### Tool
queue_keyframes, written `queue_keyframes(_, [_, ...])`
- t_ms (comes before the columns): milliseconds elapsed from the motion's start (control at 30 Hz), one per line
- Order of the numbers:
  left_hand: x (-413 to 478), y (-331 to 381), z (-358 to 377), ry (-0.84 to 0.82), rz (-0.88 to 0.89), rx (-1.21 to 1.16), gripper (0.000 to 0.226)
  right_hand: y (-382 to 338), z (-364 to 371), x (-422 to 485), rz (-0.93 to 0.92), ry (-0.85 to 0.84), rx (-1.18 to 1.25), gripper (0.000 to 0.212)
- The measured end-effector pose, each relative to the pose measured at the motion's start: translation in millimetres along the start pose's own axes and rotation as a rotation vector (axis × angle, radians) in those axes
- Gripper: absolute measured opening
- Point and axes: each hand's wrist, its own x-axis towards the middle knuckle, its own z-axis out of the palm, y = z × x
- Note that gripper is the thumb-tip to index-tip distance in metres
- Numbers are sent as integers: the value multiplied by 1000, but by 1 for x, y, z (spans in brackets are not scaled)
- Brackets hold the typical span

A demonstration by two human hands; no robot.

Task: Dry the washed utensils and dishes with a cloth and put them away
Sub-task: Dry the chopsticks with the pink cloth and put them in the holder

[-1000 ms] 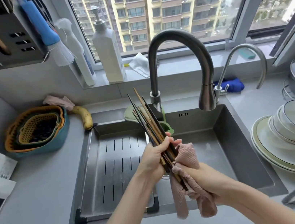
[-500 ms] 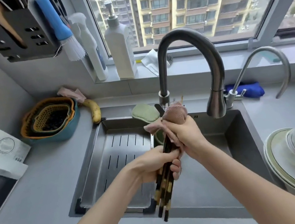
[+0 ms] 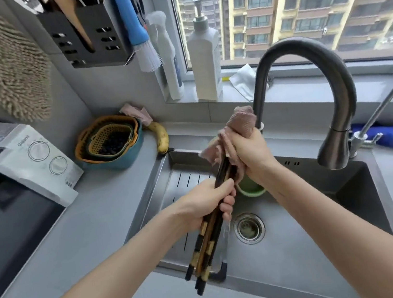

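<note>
Head: left hand (image 3: 205,203), one chopstick bundle (image 3: 208,247); right hand (image 3: 249,152), one cloth (image 3: 243,120).

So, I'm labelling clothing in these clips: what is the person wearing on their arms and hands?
Nothing visible. The left hand and right hand are ungloved, with no rings showing; the left forearm and right forearm are bare to the frame's edge, with no sleeve, watch or bracelet in view.

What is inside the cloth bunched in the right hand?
The dark chopsticks run up into the pink cloth, which the right hand grips around them. Their upper ends are covered, so the tips cannot be seen.
</note>
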Motion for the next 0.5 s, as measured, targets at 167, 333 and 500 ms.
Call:
queue_keyframes(167, [0,31,-58,248,269,-443,30,-14,-8,-2,84,-69,126,23])
queue_keyframes(333, [14,74,-95,438,574,-581,32,20,75,-58,104,-563,-248,31])
queue_keyframes(500, [0,96,-114,477,744,-478,33,17,117,-52,-48,-455,-348,34])
